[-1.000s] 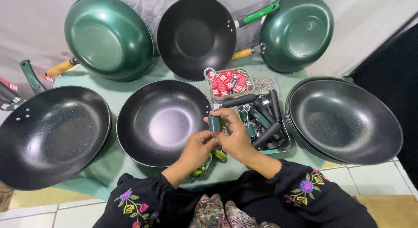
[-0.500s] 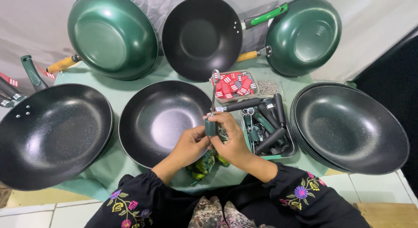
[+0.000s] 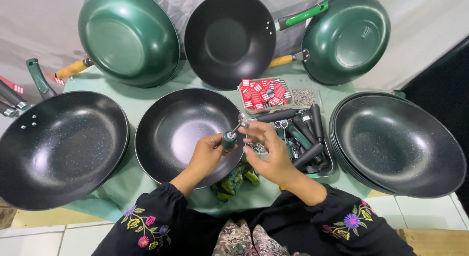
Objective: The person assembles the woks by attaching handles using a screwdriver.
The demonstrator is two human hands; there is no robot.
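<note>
My left hand (image 3: 207, 152) grips a dark green pan handle (image 3: 228, 138) by its lower end, with the silver metal tip (image 3: 243, 121) pointing up and away. My right hand (image 3: 269, 151) is at the handle's metal end, fingers pinched on a small silver piece there. Both hands hover over the near right rim of a black wok (image 3: 188, 133) in the middle of the table. Under my wrists lies a heap of green wrappers (image 3: 234, 180).
A metal tray (image 3: 326, 172) of black and green handles sits right of my hands. Behind it are a box of red tags (image 3: 264, 93) and a box of small screws (image 3: 304, 96). Black woks lie left (image 3: 56, 146) and right (image 3: 398, 143); three pans lean against the back wall.
The hands and handle stay over the middle wok's rim; the handle has tilted so its metal tip points up to the right, and my right fingers have closed on that tip.
</note>
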